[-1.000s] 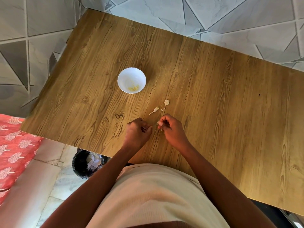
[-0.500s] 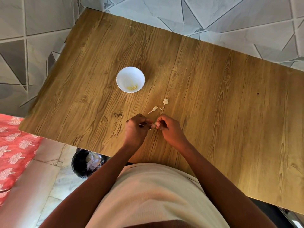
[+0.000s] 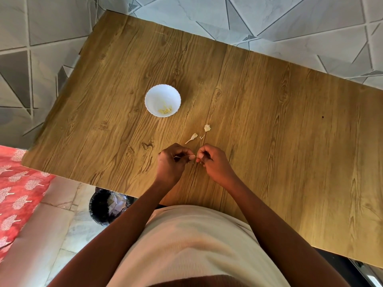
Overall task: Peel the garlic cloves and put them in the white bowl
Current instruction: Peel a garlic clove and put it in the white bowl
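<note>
A white scalloped bowl (image 3: 153, 94) stands on the wooden table (image 3: 269, 121), with several pale peeled garlic pieces (image 3: 165, 110) at its bottom. Nearer to me, my left hand (image 3: 171, 162) and my right hand (image 3: 214, 162) sit close together just above the table, fingers curled. My right hand pinches a small garlic clove (image 3: 199, 160) at its fingertips, mostly hidden. My left hand pinches a thin strip of skin (image 3: 180, 156). Just beyond my hands lie a garlic piece (image 3: 207, 128), a peel scrap (image 3: 192, 138) and tiny flakes (image 3: 202, 137).
A black bin (image 3: 108, 206) with crumpled paper stands on the floor below the table's near-left edge. Red patterned fabric (image 3: 16, 193) lies at the far left. Grey tiled floor surrounds the table.
My hands closed together on the clove and have drawn slightly apart again, my left hand pulling a strip of skin away. The bowl and scraps have not moved.
</note>
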Tool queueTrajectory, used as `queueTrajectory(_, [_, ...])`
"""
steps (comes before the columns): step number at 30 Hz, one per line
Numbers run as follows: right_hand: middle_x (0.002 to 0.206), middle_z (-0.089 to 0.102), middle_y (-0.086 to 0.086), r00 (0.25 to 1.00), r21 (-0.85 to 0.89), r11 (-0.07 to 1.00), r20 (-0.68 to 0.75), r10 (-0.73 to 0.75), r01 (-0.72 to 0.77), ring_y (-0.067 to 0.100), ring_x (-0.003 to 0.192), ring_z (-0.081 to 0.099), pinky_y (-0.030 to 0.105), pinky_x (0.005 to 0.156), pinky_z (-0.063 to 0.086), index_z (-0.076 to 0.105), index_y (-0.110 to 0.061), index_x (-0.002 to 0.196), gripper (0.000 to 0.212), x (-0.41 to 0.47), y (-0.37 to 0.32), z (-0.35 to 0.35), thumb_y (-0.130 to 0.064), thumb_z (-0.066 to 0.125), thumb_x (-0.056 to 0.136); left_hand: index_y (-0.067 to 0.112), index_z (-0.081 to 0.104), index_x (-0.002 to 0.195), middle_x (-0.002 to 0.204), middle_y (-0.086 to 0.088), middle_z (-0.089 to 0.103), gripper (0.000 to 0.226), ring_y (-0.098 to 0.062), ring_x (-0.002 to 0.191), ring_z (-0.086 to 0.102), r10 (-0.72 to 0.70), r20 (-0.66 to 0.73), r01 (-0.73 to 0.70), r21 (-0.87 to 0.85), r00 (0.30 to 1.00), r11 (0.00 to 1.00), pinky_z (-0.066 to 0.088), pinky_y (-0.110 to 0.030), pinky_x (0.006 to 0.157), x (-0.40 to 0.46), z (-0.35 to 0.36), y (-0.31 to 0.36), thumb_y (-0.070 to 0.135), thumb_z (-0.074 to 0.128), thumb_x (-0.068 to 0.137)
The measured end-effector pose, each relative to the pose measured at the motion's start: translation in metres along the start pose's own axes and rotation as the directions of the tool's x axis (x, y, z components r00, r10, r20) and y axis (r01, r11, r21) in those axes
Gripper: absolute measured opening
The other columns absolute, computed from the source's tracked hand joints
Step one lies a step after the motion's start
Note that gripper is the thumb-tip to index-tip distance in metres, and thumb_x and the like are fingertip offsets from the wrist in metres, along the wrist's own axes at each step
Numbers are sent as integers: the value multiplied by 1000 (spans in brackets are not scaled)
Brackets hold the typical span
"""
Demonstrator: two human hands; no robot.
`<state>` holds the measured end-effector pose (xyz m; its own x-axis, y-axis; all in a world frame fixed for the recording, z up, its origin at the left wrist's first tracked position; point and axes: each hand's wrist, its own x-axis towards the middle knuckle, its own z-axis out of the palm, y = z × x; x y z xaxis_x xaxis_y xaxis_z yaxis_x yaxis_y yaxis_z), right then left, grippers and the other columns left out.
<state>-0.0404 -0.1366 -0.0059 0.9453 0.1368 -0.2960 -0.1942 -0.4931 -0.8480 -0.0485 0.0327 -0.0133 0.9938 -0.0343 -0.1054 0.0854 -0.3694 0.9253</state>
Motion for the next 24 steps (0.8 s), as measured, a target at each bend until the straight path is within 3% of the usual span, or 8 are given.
queueTrajectory(7, [92,70,-5,998,113,992,-20,-56,58,0,84,63,13,74,47,72,-13,105,13,-6,0,-3,-8,69,93,15,80,92,89,6,72,11,-15,80,71,-9,12,9,0,1000,1000,61,-43,72,-1,-1,-2,7,80,85])
queueTrajectory(16, [85,71,-4,968,46,981,-178,-178,189,11,81,67,26,70,52,77,-12,91,7,-6,3,2,-6,77,87,8,77,98,88,-2,71,9,-16,78,69,-82,56,85,-59,995,995,60,-43,75,-4,0,1,4,73,92])
queueTrajectory(20, [87,70,-2,962,-43,973,-148,-230,226,7,83,64,18,72,49,74,-9,91,7,-1,-2,9,-3,74,88,7,76,99,87,-1,73,7,-14,77,70,-153,-70,150,-54,986,987,60,-42,76,-8,-4,-4,7,73,92])
queueTrajectory(22, [89,68,0,948,-136,948,-97,-302,288,9,82,63,19,71,49,71,-9,92,7,6,-8,15,-2,71,89,9,76,97,90,0,73,6,-16,80,68,-96,-196,111,65,976,992,58,-42,74,-13,-9,-11,10,73,92])
queueTrajectory(24, [88,67,1,928,-222,909,-42,-371,353,15,80,62,29,68,52,70,-10,91,6,18,-16,24,-4,68,89,10,76,97,94,-3,71,8,-23,86,65,14,-281,55,235,959,970,54,-40,73,-17,-17,-19,9,71,91])
